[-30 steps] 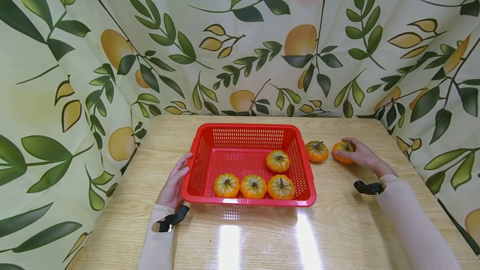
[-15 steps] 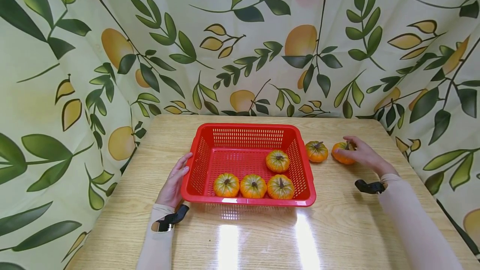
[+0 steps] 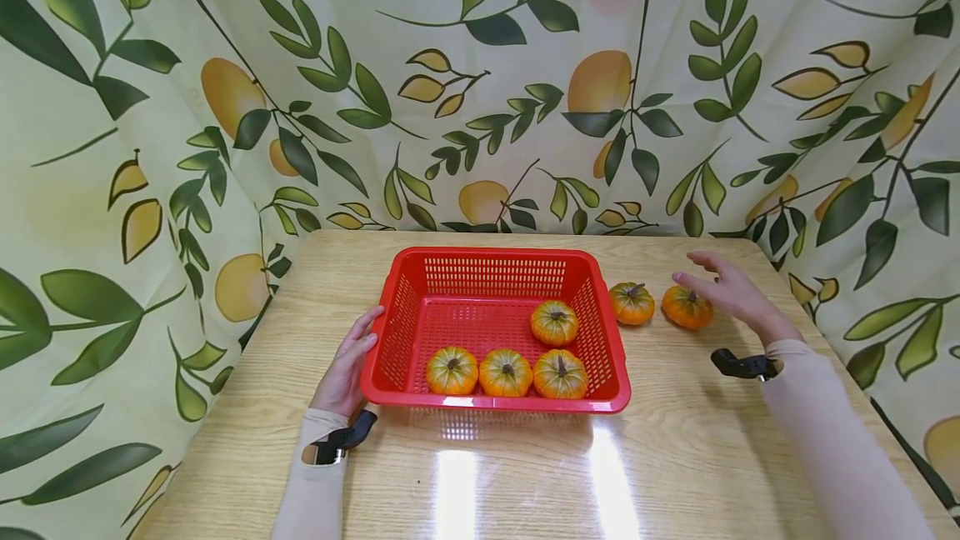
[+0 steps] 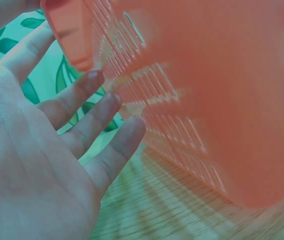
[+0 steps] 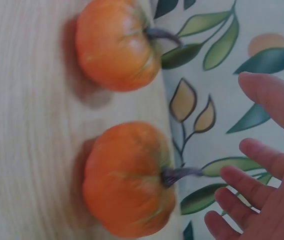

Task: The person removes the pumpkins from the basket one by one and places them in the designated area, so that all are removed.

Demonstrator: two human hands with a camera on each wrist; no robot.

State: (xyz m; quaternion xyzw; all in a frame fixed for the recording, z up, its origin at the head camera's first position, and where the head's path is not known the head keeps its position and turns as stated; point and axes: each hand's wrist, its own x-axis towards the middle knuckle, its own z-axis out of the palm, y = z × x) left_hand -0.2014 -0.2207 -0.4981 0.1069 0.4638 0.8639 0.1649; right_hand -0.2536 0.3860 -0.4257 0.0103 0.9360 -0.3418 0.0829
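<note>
A red plastic basket point(image 3: 495, 403) with slotted walls stands mid-table, several small orange pumpkins point(image 3: 555, 322) inside it. My left hand point(image 3: 347, 369) rests at its left side; in the left wrist view the fairly straight fingers point(image 4: 117, 145) reach the slotted wall. To the right of the basket, two more pumpkins sit on the table: one near the basket wall point(image 3: 632, 303), the other, a right-hand pumpkin point(image 3: 686, 307), under my right hand point(image 3: 731, 294). That hand hovers above the right-hand pumpkin with spread fingers, apart from its stem point(image 5: 179, 175) in the right wrist view.
The wooden table point(image 3: 525, 482) reaches back to a leaf-and-fruit patterned cloth point(image 3: 495, 107) that hangs behind and along both sides. A black wrist strap mount point(image 3: 742, 363) sits on the right wrist, another mount point(image 3: 341, 440) on the left.
My right hand has let go of the right-hand pumpkin and lifted a little, its fingers spreading. The pumpkin stays in place. The left hand and basket have not visibly moved.
</note>
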